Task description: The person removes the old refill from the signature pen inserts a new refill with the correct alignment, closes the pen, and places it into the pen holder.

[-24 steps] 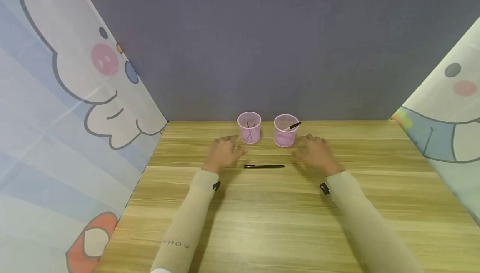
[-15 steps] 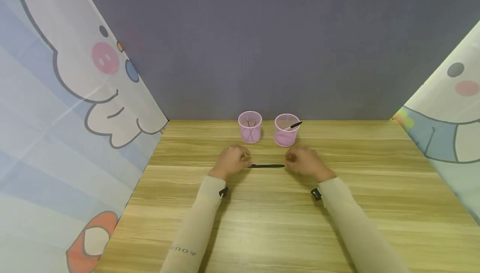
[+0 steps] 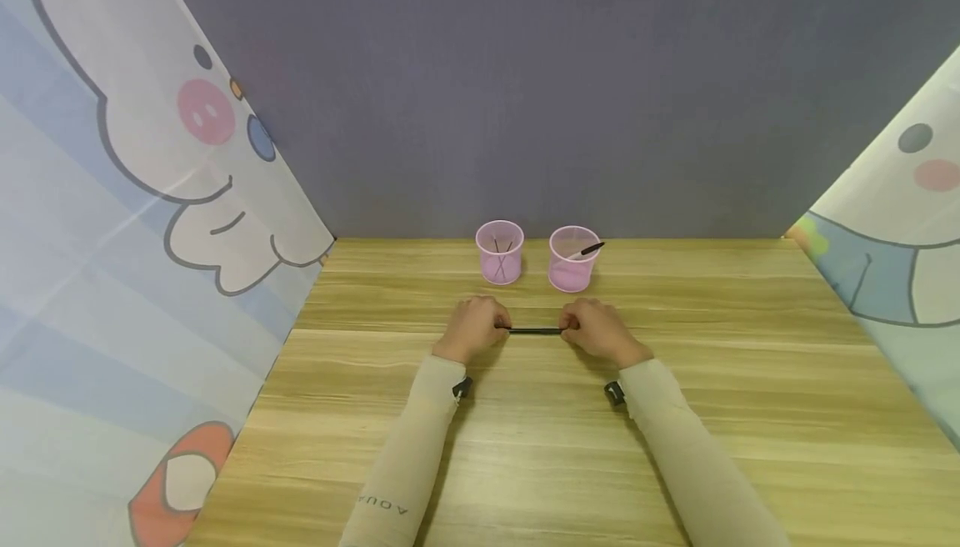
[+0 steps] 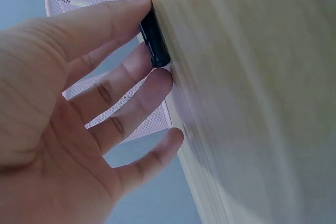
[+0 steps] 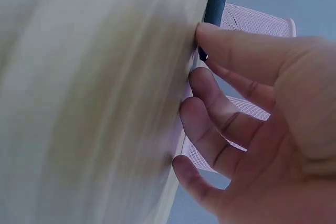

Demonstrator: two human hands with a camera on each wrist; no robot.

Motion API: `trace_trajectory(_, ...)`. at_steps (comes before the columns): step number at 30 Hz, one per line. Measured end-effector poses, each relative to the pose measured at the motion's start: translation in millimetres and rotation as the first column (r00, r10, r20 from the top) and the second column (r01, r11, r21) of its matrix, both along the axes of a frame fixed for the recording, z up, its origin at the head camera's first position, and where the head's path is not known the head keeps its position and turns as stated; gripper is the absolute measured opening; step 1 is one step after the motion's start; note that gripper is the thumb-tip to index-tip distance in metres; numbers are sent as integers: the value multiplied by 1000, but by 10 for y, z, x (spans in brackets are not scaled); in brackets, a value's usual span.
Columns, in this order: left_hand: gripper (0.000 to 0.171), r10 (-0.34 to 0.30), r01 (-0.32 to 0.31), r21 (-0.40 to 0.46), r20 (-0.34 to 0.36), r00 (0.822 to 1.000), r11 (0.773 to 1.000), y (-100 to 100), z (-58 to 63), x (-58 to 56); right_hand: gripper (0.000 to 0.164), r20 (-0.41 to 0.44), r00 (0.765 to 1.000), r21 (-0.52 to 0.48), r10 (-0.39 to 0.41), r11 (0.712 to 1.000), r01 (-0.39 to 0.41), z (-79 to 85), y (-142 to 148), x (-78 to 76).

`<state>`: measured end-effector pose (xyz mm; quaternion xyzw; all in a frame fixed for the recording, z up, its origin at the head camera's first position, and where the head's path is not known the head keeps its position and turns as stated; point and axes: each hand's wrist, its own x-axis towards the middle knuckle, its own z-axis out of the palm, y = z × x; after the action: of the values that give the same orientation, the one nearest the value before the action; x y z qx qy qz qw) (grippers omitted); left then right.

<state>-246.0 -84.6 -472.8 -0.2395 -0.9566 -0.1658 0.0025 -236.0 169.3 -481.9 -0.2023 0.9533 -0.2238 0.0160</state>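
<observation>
A black pen (image 3: 534, 331) lies crosswise in front of two pink mesh cups, with one hand at each end. My left hand (image 3: 474, 327) pinches its left end between thumb and fingers; the left wrist view shows the blunt black end of the pen (image 4: 155, 45) under the thumb. At the other end my right hand (image 3: 598, 330) pinches the tip side, and the pointed tip pokes out below the thumb in the right wrist view. The left mesh cup (image 3: 501, 267) holds thin dark sticks. In the right mesh cup (image 3: 570, 275) leans a pen with a black cap (image 3: 592, 248).
The wooden table (image 3: 540, 464) runs back to a dark grey panel (image 3: 555, 97). Cartoon-printed curtains flank it, one on the left (image 3: 75, 280) and one on the right (image 3: 885, 280). Both cups stand near the table's back edge.
Both hands have come down from beside the cups and moved inward to the pen's ends. They now pinch the pen, which has stayed in about the same place.
</observation>
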Motion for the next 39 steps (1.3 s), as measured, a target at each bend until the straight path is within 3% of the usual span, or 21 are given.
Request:
trace_trajectory(8, 8, -4, 4, 20, 14, 1000, 1000, -5, -3, -10, 8, -15, 1000, -6, -6, 1000, 6, -5, -8, -11)
trace_trajectory(16, 12, 1, -3, 66, 33, 999, 998, -36, 6, -9, 5, 25, 999, -118, -27, 993, 30, 16, 2, -4)
trace_trajectory(27, 15, 15, -19, 126, 28, 999, 992, -103, 114, 17, 10, -6, 1000, -125, -7, 992, 6, 77, 7, 12)
trace_trajectory(39, 8, -24, 31, 209, -37, 999, 977, -127, 99, -32, 5, -22, 1000, -184, -3, 983, -1, 133, 25, 9)
